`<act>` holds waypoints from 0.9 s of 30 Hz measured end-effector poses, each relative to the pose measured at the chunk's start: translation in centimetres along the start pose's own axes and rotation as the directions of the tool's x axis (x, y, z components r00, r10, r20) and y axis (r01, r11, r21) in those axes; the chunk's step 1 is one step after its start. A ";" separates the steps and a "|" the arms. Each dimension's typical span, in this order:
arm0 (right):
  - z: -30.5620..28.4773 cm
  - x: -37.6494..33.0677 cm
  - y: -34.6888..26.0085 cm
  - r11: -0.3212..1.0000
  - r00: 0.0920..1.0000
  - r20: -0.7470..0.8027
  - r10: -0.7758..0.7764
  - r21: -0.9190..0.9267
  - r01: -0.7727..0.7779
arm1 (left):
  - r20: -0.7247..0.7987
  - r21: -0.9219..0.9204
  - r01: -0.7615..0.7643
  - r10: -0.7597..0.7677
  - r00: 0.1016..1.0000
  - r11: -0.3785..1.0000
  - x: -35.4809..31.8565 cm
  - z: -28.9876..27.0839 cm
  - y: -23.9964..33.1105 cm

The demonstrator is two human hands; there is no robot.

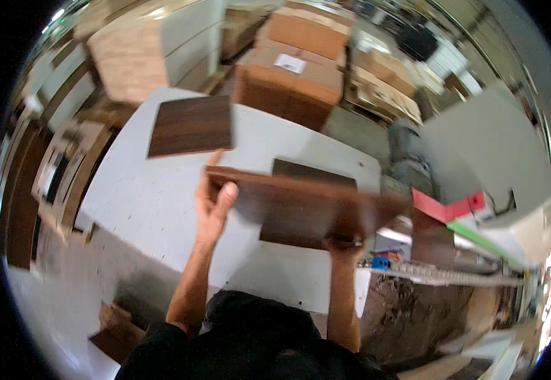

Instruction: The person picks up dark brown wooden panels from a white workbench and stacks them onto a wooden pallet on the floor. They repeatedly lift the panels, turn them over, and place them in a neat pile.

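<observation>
A dark brown wood-grain board (pixel 275 195) is held up over the white table, tilted so that its long narrow edge faces up. My left hand (pixel 213 199) grips its left end, thumb on the near face. Close to the right end, my right hand (pixel 345 246) is closed on the same board, its fingers partly hidden and blurred. Beneath it a second dark panel (pixel 293 235) lies on the table, partly covered by the held one. Farther off to the left, a third dark panel (pixel 191 125) rests flat.
The white table (pixel 139 206) spans the middle. Cardboard boxes (pixel 288 85) and a pale stack of panels (pixel 155 54) stand behind it. At right is a machine with a grey panel (pixel 497 152), a red part (pixel 456 206) and a roller track (pixel 440 272).
</observation>
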State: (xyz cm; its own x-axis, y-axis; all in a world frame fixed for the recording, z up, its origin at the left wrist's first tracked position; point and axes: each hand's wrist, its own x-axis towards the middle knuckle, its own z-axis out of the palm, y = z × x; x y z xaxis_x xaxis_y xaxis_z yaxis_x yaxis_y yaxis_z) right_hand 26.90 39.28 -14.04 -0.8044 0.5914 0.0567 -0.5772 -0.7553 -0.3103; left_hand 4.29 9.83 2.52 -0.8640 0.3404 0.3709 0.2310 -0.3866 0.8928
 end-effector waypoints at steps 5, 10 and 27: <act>9.2 -5.2 6.5 0.961 0.608 -0.793 0.028 -0.145 -0.234 | -0.308 0.190 0.272 -0.205 0.929 0.943 3.8 -2.2 -7.3; 2.1 -8.8 4.8 0.900 0.620 -0.784 0.039 -0.242 -0.363 | -0.160 0.177 0.468 -0.444 0.882 0.866 3.7 -2.7 -18.3; -4.7 -16.1 1.4 0.582 0.826 -0.554 -0.108 -0.708 -0.399 | 0.505 0.115 0.750 -0.688 0.521 0.651 -1.9 27.8 -23.5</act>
State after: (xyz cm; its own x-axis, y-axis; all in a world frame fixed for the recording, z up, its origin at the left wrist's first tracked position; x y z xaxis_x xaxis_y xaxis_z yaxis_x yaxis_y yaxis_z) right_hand 39.72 30.05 -19.79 -0.5242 0.7260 -0.4451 0.0843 -0.4758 -0.8755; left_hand 12.93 42.13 -12.10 -0.3830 0.8762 -0.2926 -0.4465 0.1018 0.8890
